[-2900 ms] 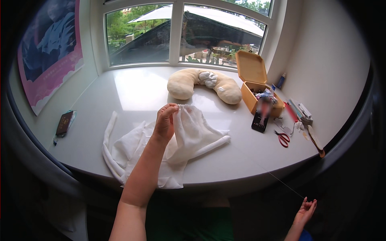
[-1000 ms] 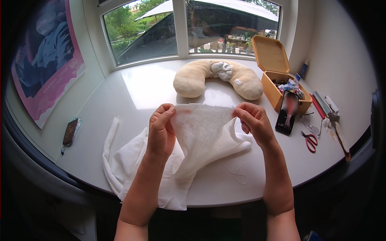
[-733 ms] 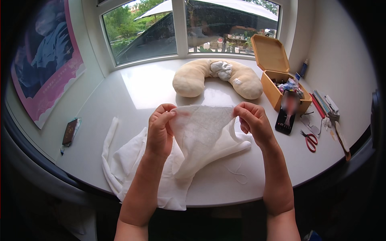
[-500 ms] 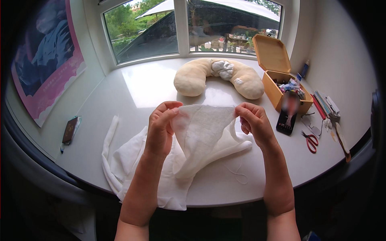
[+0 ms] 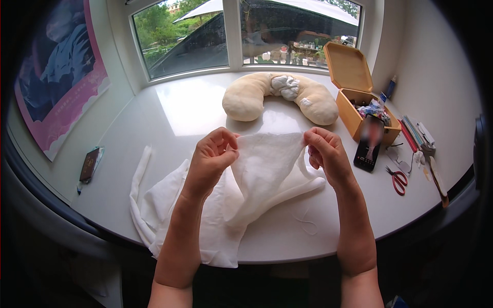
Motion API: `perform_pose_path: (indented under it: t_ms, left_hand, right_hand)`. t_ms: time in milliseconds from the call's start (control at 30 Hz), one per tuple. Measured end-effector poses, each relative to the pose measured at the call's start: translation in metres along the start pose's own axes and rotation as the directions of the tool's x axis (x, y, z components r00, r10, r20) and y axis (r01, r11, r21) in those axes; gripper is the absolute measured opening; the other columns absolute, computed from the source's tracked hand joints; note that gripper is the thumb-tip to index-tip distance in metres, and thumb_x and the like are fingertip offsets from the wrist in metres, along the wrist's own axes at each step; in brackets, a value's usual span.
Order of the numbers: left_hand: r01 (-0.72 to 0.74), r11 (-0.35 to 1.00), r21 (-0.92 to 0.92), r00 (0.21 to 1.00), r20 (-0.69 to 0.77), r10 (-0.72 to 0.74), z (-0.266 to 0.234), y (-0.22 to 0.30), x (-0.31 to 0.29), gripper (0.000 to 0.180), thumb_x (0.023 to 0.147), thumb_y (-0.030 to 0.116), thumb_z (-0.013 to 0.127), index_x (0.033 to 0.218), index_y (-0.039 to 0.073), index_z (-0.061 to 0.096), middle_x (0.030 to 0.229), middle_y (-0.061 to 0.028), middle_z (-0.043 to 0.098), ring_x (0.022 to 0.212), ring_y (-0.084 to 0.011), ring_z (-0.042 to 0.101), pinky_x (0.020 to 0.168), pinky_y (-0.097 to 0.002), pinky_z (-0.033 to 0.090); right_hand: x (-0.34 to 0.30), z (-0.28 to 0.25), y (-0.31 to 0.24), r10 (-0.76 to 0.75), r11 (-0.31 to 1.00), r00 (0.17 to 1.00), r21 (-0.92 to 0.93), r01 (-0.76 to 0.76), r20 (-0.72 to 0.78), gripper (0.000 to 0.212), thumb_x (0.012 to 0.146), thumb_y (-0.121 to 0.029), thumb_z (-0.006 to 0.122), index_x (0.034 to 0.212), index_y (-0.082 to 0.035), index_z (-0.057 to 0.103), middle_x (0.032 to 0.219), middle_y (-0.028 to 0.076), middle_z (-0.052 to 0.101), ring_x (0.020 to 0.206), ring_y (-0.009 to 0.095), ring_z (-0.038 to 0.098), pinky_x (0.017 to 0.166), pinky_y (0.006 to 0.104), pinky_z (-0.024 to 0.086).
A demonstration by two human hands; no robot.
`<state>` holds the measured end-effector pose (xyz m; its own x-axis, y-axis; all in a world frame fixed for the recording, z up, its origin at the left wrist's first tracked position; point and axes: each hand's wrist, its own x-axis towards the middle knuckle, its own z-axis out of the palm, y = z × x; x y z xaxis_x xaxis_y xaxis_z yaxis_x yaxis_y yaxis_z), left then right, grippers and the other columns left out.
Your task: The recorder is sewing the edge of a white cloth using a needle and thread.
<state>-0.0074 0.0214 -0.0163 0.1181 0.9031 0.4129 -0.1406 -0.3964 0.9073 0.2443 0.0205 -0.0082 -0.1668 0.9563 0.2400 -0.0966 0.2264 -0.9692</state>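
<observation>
Between my two hands a piece of white fabric (image 5: 267, 164) is held up by its top edge, slightly above the table. My left hand (image 5: 214, 156) pinches its upper left corner, and my right hand (image 5: 326, 154) pinches the upper right one. The rest of the cloth drapes down and lies in folds on the table, with a narrow rolled strip (image 5: 137, 197) at the left and another tube-like part reaching right below my right hand. A loose white thread (image 5: 304, 222) curls on the table right of the cloth.
A U-shaped beige pillow (image 5: 244, 97) with white stuffing showing lies by the window. To the right are an open wooden box (image 5: 354, 120), a phone (image 5: 367, 149) leaning on it, red-handled pliers (image 5: 399, 180) and long tools. A small dark booklet (image 5: 91, 165) lies at left.
My left hand has shifted a little right along the cloth's top edge and its fingers have curled differently. The right hand has moved slightly right and up, still pinching.
</observation>
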Motion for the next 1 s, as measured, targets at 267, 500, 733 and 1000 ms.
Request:
perform_pose_path:
  t_ms: [267, 500, 733, 1000]
  left_hand:
    - [0.089, 0.992, 0.089, 0.993, 0.069, -0.095, 0.0023, 0.0015, -0.0019, 0.018, 0.074, -0.005, 0.057, 0.09, 0.002, 0.063, 0.077, -0.0005, 0.06, 0.073, -0.0056, 0.053, 0.072, -0.02, 0.044]
    - [0.041, 0.991, 0.126, 0.998, 0.034, -0.046, 0.005, 0.0019, -0.003, 0.015, 0.078, -0.005, 0.058, 0.091, 0.0, 0.064, 0.079, -0.002, 0.063, 0.076, -0.006, 0.057, 0.073, -0.0198, 0.047]
    - [0.004, 0.981, 0.193, 1.0, -0.006, -0.003, 0.0055, 0.0008, -0.0024, 0.008, 0.081, -0.001, 0.062, 0.088, 0.0, 0.064, 0.075, -0.0031, 0.064, 0.07, -0.0062, 0.057, 0.07, -0.0191, 0.046]
    - [0.0, 0.999, -0.054, 1.0, -0.006, -0.001, 0.0009, 0.0005, 0.0012, 0.011, 0.092, 0.016, 0.053, 0.087, 0.007, 0.057, 0.093, -0.0074, 0.063, 0.087, -0.0116, 0.054, 0.084, -0.0283, 0.04]
  right_hand:
    - [0.0009, -0.0013, -0.0003, -0.026, 1.0, 1.0, 0.005, 0.026, -0.001, 0.024, 0.091, -0.024, 0.054, 0.078, -0.004, 0.06, 0.053, -0.006, 0.042, 0.043, 0.001, 0.034, 0.04, 0.0173, 0.03]
    - [0.0013, -0.0022, -0.0006, -0.039, 0.999, 0.999, 0.024, 0.039, -0.019, 0.025, 0.091, -0.025, 0.054, 0.078, -0.006, 0.059, 0.053, -0.007, 0.042, 0.043, 0.001, 0.033, 0.041, 0.0171, 0.03]
    - [0.0009, -0.0032, 0.0003, -0.033, 0.999, 0.999, 0.03, 0.034, -0.028, 0.025, 0.091, -0.026, 0.054, 0.078, -0.006, 0.059, 0.053, -0.007, 0.041, 0.043, 0.0, 0.033, 0.041, 0.017, 0.03]
    - [0.001, -0.0051, 0.0022, -0.026, 0.999, 0.999, 0.037, 0.027, -0.032, 0.025, 0.091, -0.026, 0.054, 0.077, -0.006, 0.059, 0.053, -0.007, 0.041, 0.044, 0.0, 0.034, 0.041, 0.0168, 0.03]
